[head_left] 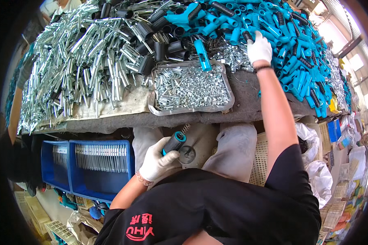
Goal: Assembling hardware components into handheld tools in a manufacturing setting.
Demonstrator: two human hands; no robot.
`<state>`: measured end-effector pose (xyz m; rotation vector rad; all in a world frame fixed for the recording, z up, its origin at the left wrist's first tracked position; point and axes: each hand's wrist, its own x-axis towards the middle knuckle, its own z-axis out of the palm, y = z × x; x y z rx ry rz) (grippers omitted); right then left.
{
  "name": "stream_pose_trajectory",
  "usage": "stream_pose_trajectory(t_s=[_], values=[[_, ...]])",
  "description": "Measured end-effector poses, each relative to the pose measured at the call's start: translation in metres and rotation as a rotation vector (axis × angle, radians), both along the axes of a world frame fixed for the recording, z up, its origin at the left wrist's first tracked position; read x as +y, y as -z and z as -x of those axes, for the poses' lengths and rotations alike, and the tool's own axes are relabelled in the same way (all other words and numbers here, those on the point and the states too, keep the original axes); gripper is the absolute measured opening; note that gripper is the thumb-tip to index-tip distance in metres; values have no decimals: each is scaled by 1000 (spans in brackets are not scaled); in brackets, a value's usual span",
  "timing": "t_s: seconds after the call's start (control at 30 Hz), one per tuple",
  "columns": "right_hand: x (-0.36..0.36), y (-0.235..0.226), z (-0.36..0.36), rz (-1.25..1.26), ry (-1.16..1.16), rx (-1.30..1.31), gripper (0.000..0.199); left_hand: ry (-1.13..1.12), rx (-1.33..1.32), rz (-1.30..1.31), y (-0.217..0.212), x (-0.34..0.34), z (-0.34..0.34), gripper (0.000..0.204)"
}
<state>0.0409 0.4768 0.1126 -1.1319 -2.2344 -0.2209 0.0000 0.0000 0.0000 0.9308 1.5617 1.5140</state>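
Selection step, likely

Your left hand's (160, 162) fingers wrap the black-and-teal cylinder (175, 142), spring (186, 128) protruding, off the surface (249, 90); right hand (259, 49) at teal parts (301, 83), can't tell if pinching. Next probably calls for isolating one

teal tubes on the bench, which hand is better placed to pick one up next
Probably the right hand: it is at the teal tubes, while the left hand is farther away, occupied holding a black-and-teal cylinder with a spring protruding.
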Motion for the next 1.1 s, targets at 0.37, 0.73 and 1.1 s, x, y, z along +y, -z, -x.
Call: stream_pose_trajectory(t_s=[0.37, 0.73, 1.1], values=[[-143, -15, -42, 476, -537, 264, 46, -162, 214, 105, 8, -30, 19, 62], [-225, 7, -106, 1082, -989, -323, 50, 150, 432, 169, -2, -29, 18, 81], [-251, -7, -102, -536, -1665, -490, 32, 945, -688, 272, 18, -31, 20, 82]])
